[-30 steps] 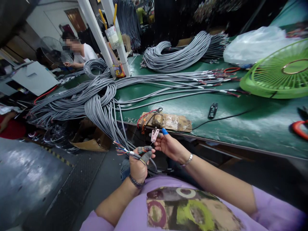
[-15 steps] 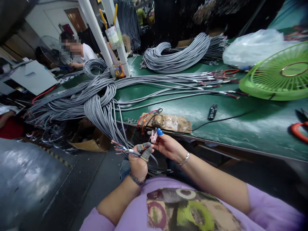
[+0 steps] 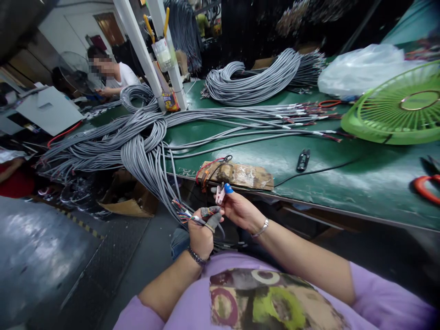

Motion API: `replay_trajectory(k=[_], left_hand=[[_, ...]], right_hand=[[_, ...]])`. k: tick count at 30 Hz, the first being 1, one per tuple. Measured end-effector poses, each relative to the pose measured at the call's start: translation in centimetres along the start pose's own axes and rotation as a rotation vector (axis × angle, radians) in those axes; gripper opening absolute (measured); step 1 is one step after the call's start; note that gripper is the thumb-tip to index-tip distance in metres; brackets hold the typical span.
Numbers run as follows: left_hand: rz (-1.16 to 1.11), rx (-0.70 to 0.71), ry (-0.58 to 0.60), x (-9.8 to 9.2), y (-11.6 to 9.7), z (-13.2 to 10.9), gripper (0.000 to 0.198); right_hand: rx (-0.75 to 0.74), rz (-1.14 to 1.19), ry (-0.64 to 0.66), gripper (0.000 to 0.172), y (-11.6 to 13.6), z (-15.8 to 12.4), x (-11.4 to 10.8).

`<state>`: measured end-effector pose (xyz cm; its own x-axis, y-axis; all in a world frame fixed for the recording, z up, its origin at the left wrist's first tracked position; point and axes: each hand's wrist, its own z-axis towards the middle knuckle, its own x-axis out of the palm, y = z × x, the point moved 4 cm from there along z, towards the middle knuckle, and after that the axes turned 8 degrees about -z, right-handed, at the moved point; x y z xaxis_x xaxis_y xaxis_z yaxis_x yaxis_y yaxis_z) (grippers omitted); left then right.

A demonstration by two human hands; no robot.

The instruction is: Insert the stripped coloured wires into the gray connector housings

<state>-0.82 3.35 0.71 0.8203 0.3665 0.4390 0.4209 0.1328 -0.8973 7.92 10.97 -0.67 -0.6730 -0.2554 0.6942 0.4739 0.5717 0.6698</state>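
Observation:
My left hand (image 3: 202, 237), with grey covers on thumb and finger, is closed round a grey cable whose stripped end fans out into coloured wires (image 3: 181, 211). Close beside it, my right hand (image 3: 241, 211) wears a blue cover (image 3: 228, 188) on one fingertip. Its fingers pinch a small pale pink clip-like tool (image 3: 220, 195); the exact kind is too small to tell. The fingertips of both hands meet near the cable. Just beyond them, a wooden block (image 3: 252, 176) with tape and red and black wires lies at the bench edge.
Bundled grey cables (image 3: 144, 146) spread over the green bench (image 3: 213, 169) and hang off its front. Also there are a black cutter (image 3: 303, 160), a green fan (image 3: 395, 107), orange-handled pliers (image 3: 426, 188) and a plastic bag (image 3: 360, 71). A co-worker (image 3: 120, 75) sits at the far left.
My left hand has moved slightly right, towards my right hand, bringing the fanned wire ends along. My right hand keeps the pink tool in nearly the same place.

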Motion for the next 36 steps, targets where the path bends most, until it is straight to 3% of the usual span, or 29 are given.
replay_trajectory(k=[5, 9, 16, 22, 36], left_hand=[[-0.065, -0.112, -0.031, -0.6, -0.3, -0.5, 0.020], [-0.020, -0.188, -0.010, -1.5, -0.2, -0.8, 0.020], [0.071, -0.241, 0.056, -2.1, 0.2, -0.7, 0.028], [0.142, -0.268, 0.094, -2.1, 0.8, -0.7, 0.029], [0.201, -0.269, 0.149, -1.9, 0.8, -0.8, 0.026]], right_hand=[[0.136, 0.022, 0.007, 0.038, -0.8, -0.7, -1.4], [0.185, -0.057, 0.032, 0.031, -1.4, -1.8, -2.3], [0.044, -0.394, 0.246, 0.032, -0.8, -3.4, 0.4], [-0.038, -0.616, 0.175, 0.030, -0.5, -3.6, 1.5], [-0.057, -0.571, 0.120, 0.029, -1.1, -3.8, 0.5]])
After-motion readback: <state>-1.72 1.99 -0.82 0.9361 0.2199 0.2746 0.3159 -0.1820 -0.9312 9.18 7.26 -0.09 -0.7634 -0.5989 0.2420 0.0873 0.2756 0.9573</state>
